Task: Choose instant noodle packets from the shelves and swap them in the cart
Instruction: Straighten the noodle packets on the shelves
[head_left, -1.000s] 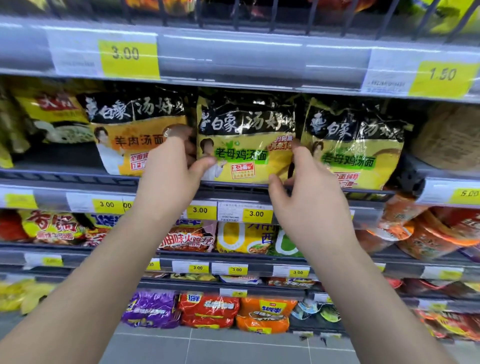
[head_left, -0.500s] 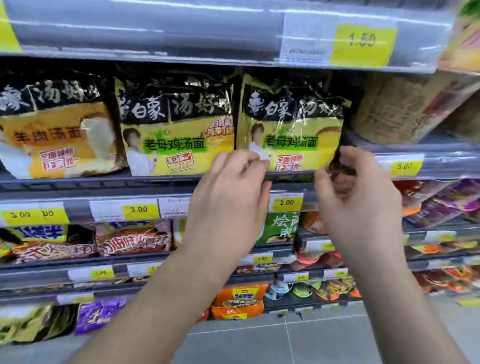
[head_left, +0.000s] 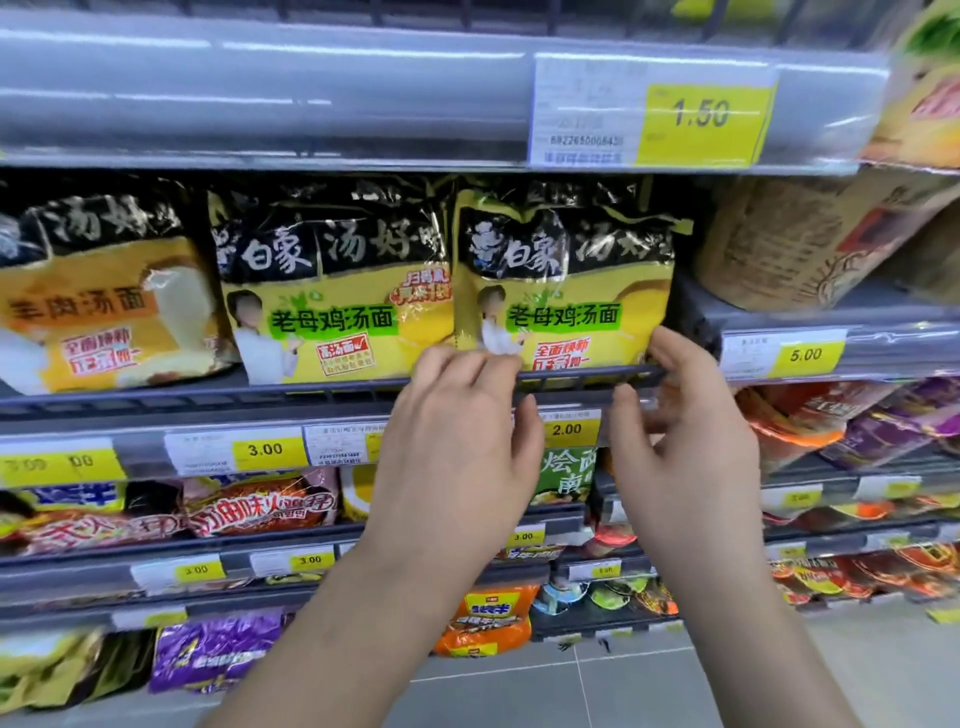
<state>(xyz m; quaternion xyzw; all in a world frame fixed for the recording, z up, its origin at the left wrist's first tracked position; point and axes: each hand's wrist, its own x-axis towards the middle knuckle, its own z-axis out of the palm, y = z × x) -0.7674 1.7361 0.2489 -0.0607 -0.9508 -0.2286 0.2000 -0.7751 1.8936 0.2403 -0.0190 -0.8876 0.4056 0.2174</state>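
Unchanged: left hand (head_left: 457, 441), right hand (head_left: 685, 457) curled at corners of chicken packet (head_left: 566, 280), grip indeterminate; second chicken packet (head_left: 332, 291), one orange packet (head_left: 104, 306) leftward.

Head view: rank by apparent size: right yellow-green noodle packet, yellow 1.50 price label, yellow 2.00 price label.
1. Right yellow-green noodle packet
2. Yellow 1.50 price label
3. Yellow 2.00 price label
Labels' real sizes may match; 1.50 looks nearer the camera.
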